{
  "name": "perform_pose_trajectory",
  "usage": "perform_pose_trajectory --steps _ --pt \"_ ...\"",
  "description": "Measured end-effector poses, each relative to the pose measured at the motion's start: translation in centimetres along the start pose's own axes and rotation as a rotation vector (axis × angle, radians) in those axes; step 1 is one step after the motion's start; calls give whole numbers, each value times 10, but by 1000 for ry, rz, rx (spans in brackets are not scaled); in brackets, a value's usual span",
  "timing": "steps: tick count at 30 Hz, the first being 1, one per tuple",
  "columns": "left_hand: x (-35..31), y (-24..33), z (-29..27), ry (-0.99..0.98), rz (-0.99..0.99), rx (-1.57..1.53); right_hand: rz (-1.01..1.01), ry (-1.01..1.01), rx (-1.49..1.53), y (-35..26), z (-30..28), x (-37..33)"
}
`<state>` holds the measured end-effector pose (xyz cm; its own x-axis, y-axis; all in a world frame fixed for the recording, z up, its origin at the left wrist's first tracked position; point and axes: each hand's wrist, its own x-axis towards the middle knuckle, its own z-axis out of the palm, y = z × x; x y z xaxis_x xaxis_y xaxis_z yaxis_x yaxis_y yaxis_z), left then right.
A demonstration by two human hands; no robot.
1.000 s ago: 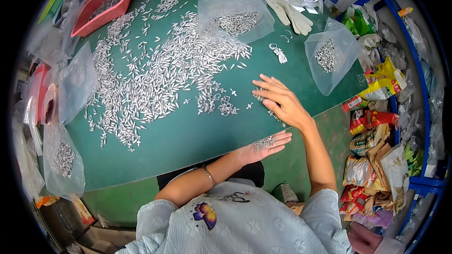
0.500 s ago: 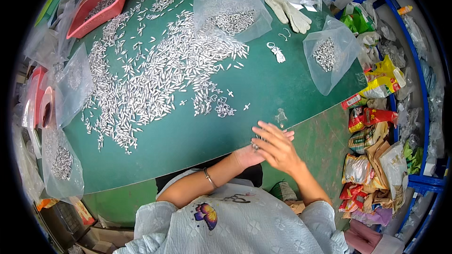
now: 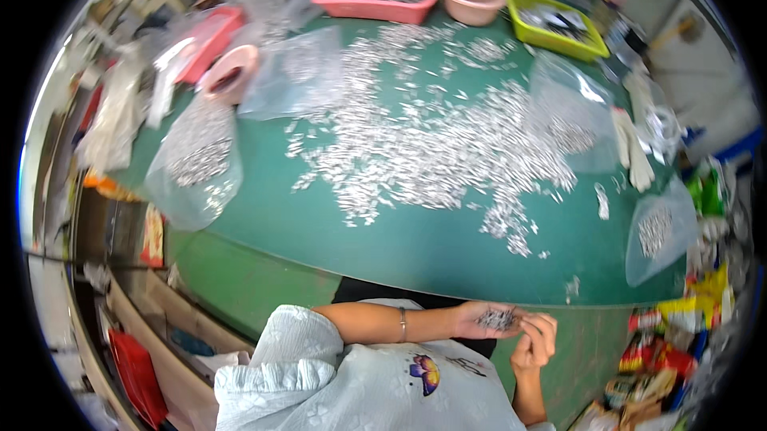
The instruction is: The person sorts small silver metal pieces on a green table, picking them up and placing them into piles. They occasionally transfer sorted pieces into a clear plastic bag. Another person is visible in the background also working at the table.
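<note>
A small heap of silver-grey metal pieces (image 3: 497, 318) lies in the upturned palm of my left hand (image 3: 470, 319), just off the table's front edge. The pieces are too blurred to tell their exact shape. My right hand (image 3: 533, 345) is closed at the fingertips of the left, its fingers bent together; anything between them is hidden. On the green table (image 3: 296, 227) spreads a wide pile of loose silver metal pieces (image 3: 431, 159), slim and pointed. A smaller cluster of silver pieces (image 3: 511, 223) sits at its near right end.
Clear bags of metal parts lie at the left (image 3: 200, 163), the back right (image 3: 571, 135) and the right (image 3: 655, 231). Behind stand a red tray (image 3: 383, 9), a pink bowl (image 3: 473, 1) and a yellow-green basket (image 3: 559, 43). White gloves (image 3: 637, 163) rest beside a bag.
The view has swung left, so the table sits further right. My right hand, earlier over the left palm, has moved to its fingertips and curled, uncovering the pieces in the palm.
</note>
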<state>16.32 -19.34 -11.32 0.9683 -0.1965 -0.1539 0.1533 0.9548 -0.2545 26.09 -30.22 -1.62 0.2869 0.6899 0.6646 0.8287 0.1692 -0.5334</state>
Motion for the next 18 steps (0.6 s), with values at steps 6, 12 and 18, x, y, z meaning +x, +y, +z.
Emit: perform_pose_trajectory --steps 6,12,18 --pt "-118 21 18 215 33 136 51 10 189 -3 20 33" --pt "-224 32 83 235 279 -39 35 -217 284 -21 53 79" --pt "-282 108 154 1 805 -244 -102 -621 278 -55 154 174"
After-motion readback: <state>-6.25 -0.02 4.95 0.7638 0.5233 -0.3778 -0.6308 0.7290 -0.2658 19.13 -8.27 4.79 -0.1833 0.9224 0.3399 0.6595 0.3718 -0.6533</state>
